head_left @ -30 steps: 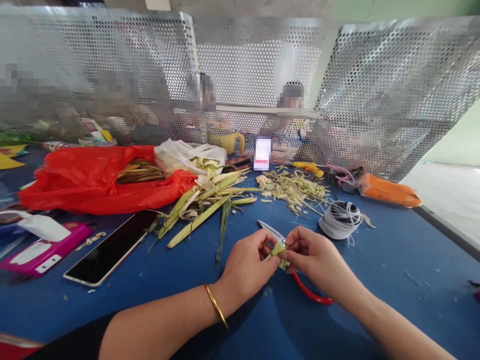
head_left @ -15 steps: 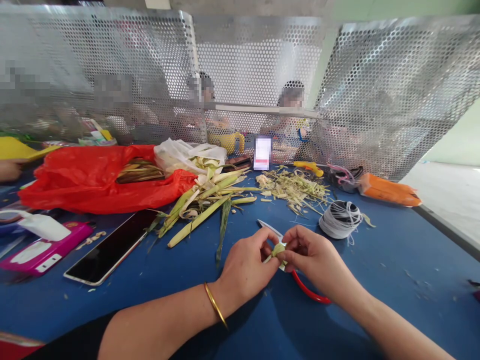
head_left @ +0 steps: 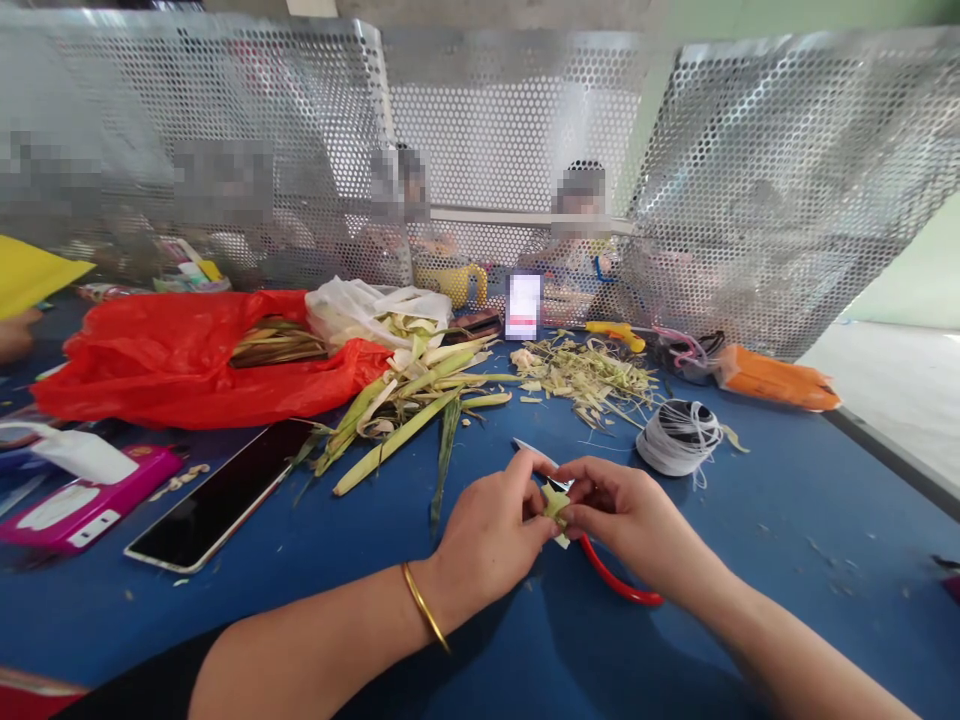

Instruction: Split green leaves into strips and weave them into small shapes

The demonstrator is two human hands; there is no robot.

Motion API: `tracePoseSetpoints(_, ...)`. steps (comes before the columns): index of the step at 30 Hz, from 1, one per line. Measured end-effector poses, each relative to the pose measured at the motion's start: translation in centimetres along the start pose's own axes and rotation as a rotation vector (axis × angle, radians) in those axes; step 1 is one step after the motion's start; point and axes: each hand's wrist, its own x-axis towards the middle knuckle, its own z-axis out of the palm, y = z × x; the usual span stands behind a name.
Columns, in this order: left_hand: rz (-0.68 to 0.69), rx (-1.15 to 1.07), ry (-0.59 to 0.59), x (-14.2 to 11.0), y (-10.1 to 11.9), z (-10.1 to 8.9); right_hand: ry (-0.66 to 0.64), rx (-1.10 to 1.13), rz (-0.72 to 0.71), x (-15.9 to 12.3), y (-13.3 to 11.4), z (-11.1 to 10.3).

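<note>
Between the fingertips of both hands is a small pale green piece of folded leaf point(head_left: 555, 503), much of it covered by the fingers. My left hand point(head_left: 491, 515), with a gold bangle at the wrist, pinches it from the left. From the right, my right hand point(head_left: 626, 510) pinches the same piece. Red-handled scissors point(head_left: 619, 588) lie on the table beneath the hands, their pivot partly hidden. A spool of white string point(head_left: 679, 440) stands beyond my right hand. Long green husk strips point(head_left: 405, 440) lie ahead of my left hand.
A red plastic bag point(head_left: 172, 360), a phone point(head_left: 221, 495) and a magenta box point(head_left: 94, 500) are on the left. A heap of leaf scraps point(head_left: 592, 375) and an orange packet point(head_left: 780, 378) lie farther back. A perforated metal screen point(head_left: 517, 130) closes off the rear, with people behind it.
My fingers have shifted slightly around the leaf piece, turning it so more of it shows. At the far left, another person's hand has come into view with a yellow sheet.
</note>
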Motion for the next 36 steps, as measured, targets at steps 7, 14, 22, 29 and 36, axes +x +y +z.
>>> tracePoseSetpoints(7,0.032,0.091,-0.025,-0.3,0.1,0.1,-0.069,0.008,-0.025,-0.3,-0.3,0.5)
tracePoseSetpoints(14,0.014,-0.081,-0.071,0.0,-0.2,0.4,0.200,-0.159,-0.136,-0.2,0.4,0.9)
tracePoseSetpoints(22,-0.104,-0.469,-0.399,0.5,-0.4,0.0,0.254,-0.036,-0.162,-0.3,-0.1,0.7)
tracePoseSetpoints(29,-0.138,-0.525,-0.501,0.3,-0.1,-0.3,0.279,0.186,-0.004,-0.3,0.0,1.1)
tracePoseSetpoints(36,-0.129,-0.592,-0.476,0.1,0.5,-0.7,0.357,0.314,0.014,-0.1,0.3,1.6)
